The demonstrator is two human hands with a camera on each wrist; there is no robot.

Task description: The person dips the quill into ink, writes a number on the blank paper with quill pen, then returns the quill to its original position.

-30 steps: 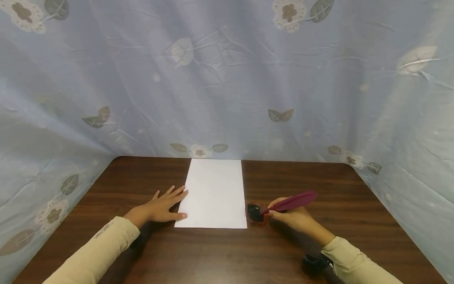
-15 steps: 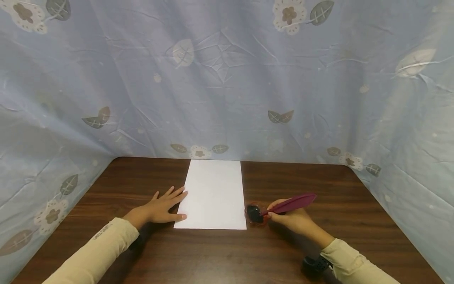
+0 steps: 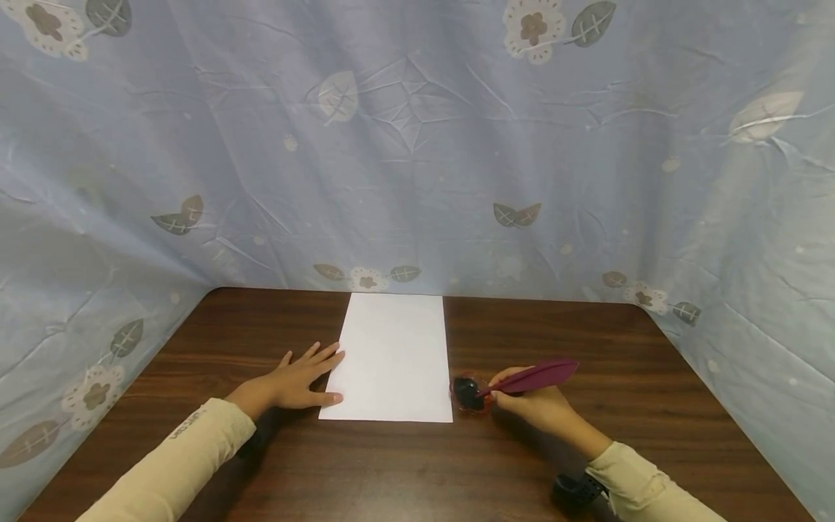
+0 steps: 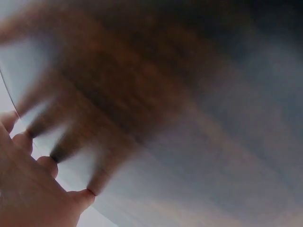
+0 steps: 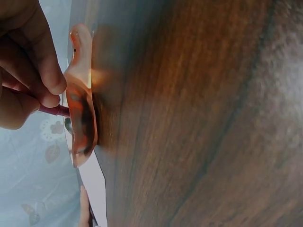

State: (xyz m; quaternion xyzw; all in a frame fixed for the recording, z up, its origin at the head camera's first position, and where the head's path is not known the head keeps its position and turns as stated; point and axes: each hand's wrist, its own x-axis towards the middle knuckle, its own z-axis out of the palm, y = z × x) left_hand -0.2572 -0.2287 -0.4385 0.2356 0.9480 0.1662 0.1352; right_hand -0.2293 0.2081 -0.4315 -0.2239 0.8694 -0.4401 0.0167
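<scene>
My right hand [image 3: 535,402] pinches a dark purple-red feather quill pen [image 3: 538,375], its feather slanting up to the right. In the right wrist view the pen's lower end [image 5: 56,110] reaches into a small translucent orange-red dish [image 5: 81,118]; the tip is hidden inside. From the head the dish [image 3: 482,410] shows dark ink [image 3: 466,392]. A white sheet of paper [image 3: 394,362] lies just left of the dish. My left hand [image 3: 293,383] rests with fingers spread, thumb and fingertips on the paper's left edge. The left wrist view shows its fingers [image 4: 47,165] over a glossy, reflecting surface.
The dark wood-grain table [image 3: 385,471] carries all of this. A pale blue curtain [image 3: 417,181] with leaf and flower prints hangs along the back and both sides. A black wristband [image 3: 577,489] is on the right wrist.
My right hand and the quill have shifted very slightly down and left, with the lower end staying at the dish. My left hand and the paper look nearly unmoved.
</scene>
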